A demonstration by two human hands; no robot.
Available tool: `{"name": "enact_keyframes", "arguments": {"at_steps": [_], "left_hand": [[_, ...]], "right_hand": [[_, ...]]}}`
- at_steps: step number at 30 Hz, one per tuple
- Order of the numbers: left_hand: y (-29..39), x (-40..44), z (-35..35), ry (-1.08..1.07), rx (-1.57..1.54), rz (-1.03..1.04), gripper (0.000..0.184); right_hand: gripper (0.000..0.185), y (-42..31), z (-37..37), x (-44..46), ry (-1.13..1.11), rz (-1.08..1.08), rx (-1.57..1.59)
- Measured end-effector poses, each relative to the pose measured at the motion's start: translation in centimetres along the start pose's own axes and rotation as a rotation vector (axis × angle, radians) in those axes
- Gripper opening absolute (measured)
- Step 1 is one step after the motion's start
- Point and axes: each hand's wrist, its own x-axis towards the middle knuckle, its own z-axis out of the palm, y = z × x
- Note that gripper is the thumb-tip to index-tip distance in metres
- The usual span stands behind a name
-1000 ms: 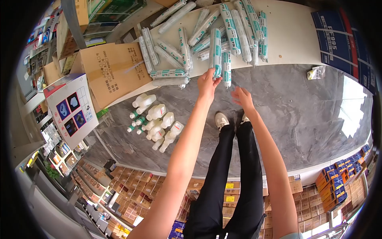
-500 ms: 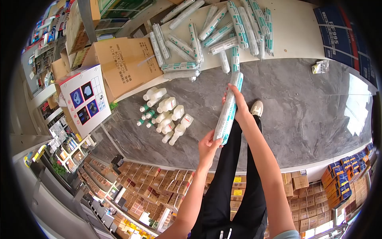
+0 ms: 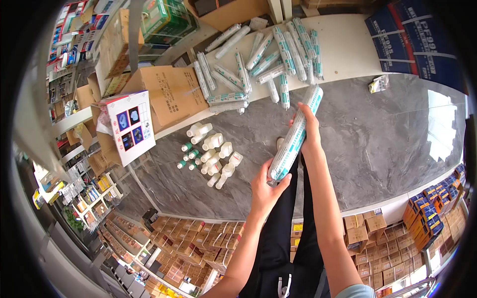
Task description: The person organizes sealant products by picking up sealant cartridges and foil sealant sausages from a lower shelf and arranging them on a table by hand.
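A long white sealant sausage pack point(image 3: 296, 136) with teal print is held slantwise above the floor, its far end pointing up and to the right. My right hand point(image 3: 311, 130) is closed around its upper half, fingers partly hidden behind it. At the lower end, my left hand point(image 3: 267, 191) grips it with the thumb by the tip. Beyond, several like sealant packs point(image 3: 282, 45) lie loosely spread on a pale board point(image 3: 343, 49). A few stick out over the board's near edge.
White bottles point(image 3: 212, 156), several with green caps, lie in a group on the grey marbled floor point(image 3: 377, 149). Left stands an open cardboard box point(image 3: 171, 94) near a white printed box point(image 3: 133, 124). Blue cartons point(image 3: 422, 44) sit far right; a small packet point(image 3: 379, 84) lies near them.
Both hands still hold the sealant pack, which has shifted slightly right and turned a little more slanted. My left hand has slid around its lower end. The view has swung somewhat.
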Motion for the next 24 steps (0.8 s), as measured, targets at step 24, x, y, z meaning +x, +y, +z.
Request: {"name": "enact_keyframes", "arguments": {"at_steps": [24], "left_hand": [[20.8,-14.6,-10.2,-0.186,0.163,0.373,0.051]], "right_hand": [[0.023,-9.4,2.7,-26.0,0.022,-0.339,0.169]]}}
